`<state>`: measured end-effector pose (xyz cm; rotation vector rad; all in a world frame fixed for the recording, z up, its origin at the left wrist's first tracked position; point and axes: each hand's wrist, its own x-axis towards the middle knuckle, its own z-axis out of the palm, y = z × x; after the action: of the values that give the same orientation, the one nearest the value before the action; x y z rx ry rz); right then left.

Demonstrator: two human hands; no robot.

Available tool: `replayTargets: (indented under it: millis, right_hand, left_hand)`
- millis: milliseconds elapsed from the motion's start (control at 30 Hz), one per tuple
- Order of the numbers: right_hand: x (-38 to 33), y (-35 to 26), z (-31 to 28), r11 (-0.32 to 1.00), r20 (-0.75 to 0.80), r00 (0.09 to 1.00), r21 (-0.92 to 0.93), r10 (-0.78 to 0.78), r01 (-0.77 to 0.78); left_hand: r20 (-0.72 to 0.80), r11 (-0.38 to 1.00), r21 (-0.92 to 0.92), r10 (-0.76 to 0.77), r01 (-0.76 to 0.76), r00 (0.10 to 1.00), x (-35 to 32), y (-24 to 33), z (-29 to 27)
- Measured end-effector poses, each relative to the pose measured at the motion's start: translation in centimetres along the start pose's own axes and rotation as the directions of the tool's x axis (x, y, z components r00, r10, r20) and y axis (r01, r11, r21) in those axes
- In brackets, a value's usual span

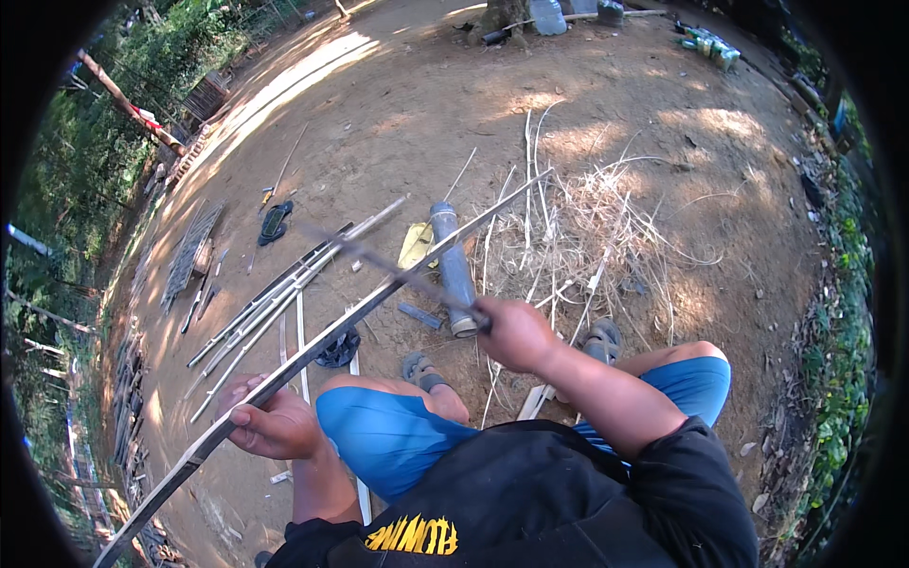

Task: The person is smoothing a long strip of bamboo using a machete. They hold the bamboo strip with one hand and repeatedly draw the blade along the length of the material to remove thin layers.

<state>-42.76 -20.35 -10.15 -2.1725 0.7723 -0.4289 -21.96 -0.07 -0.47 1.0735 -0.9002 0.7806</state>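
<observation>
A long, narrow bamboo strip (317, 347) runs diagonally across my front, from the lower left up to the middle of the ground. My left hand (275, 421) is closed around its lower part, thumb on top. In my right hand (516, 336) is the handle of a long, dark knife (445, 297), its blade pointing up and left. The blade crosses the strip and is smeared by motion; whether it touches the strip, I cannot tell. Beneath them a thick grey bamboo tube (456, 275) lies between my feet.
Thin shavings (611, 222) lie heaped on the dirt ahead right. Several bamboo poles (275, 298) lie at the left, beside a dark sandal (275, 222). A yellow piece (415, 246) sits by the tube, a black plastic bag (339, 348) near my left knee. A tree trunk (507, 14) stands far ahead.
</observation>
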Motion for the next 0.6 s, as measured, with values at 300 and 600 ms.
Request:
replayTargets:
  millis: [300, 600]
  right_hand:
    - [-0.1, -0.4, -1.2, 0.997, 0.070, 0.995, -0.044, -0.065, 0.068]
    - [4.5, 10.1, -2.0, 0.927, 0.022, 0.939, -0.166, 0.344, -0.336]
  left_hand:
    - [-0.026, 0.999, -0.035, -0.025, 0.024, 0.999, -0.3, -0.4, -0.4]
    - [-0.034, 0.920, -0.333, -0.230, 0.206, 0.973, -1.8, -0.5, 2.7]
